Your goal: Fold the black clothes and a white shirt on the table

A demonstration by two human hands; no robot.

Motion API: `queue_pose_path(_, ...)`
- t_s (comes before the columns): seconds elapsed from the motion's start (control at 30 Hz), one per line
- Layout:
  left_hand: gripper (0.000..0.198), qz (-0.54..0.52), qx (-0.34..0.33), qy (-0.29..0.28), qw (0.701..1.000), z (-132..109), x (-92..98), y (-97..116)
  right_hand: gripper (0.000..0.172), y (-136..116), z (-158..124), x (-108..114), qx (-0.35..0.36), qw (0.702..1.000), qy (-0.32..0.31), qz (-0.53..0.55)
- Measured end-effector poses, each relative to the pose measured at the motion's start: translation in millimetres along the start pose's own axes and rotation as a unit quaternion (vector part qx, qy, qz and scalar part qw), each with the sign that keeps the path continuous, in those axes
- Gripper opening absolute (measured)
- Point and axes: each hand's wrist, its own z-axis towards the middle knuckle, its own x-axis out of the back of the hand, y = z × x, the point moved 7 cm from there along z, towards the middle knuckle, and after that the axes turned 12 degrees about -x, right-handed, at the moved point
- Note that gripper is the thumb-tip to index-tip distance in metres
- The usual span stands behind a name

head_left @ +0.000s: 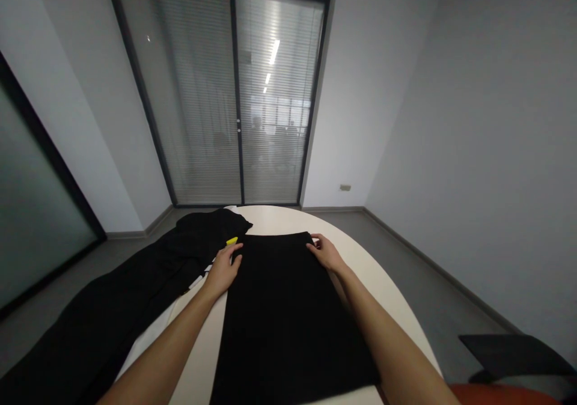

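Observation:
A black skirt [288, 315] lies flat on the pale table [270, 217], narrow at the far edge and wider toward me. At its far left corner, my left hand [224, 268] rests on the side edge, thumb and fingers apart. The far right corner is between the thumb and curled fingers of my right hand [327, 253]. A small yellow object [231, 241] shows just beyond my left fingertips; its kind I cannot make out.
Dark clothing [130, 291] is heaped along the table's left side, with some white material [151, 339] under it. A black and orange chair [514, 355] stands at the lower right. Beyond the table are a glass partition with blinds [279, 152] and grey walls.

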Motion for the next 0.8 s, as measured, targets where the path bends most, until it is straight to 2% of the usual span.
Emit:
queue_pose_path(0.13, 0.036, 0.035, 0.026, 0.007, 0.999, -5, 0.7, -3, 0.038, 5, 2, 5, -0.017, 0.998, 0.043, -0.032)
queue_pose_path(0.23, 0.044, 0.044, 0.045, 0.014, 0.998, -7, 4.1, -3, 0.029, 10, 3, 6, -0.035, 0.998, 0.047, -0.025)
queue_pose_path(0.37, 0.054, -0.032, 0.127, 0.019, 0.991, -7, 5.9, -10, 0.019, 7, 2, 1, -0.036, 0.999, 0.008, 0.023)
queue_pose_path(0.5, 0.047, -0.11, 0.17, 0.017, 0.979, -1, 5.1, -11, 0.023, 0, 0, 0, -0.048, 0.994, -0.036, 0.086)
queue_pose_path(0.63, 0.035, -0.195, 0.191, 0.023, 0.962, 3, 9.2, -5, 0.02, -8, -2, 12, -0.065, 0.987, -0.059, 0.132)
queue_pose_path(0.73, 0.04, -0.249, 0.217, 0.046, 0.943, 3, 16.8, 1, 0.017, -15, -9, 27, -0.08, 0.981, -0.078, 0.158)
queue_pose_path(0.8, 0.046, -0.285, 0.241, 0.06, 0.926, 0, 20.1, 5, 0.021, -18, -16, 32, -0.112, 0.964, -0.118, 0.211)
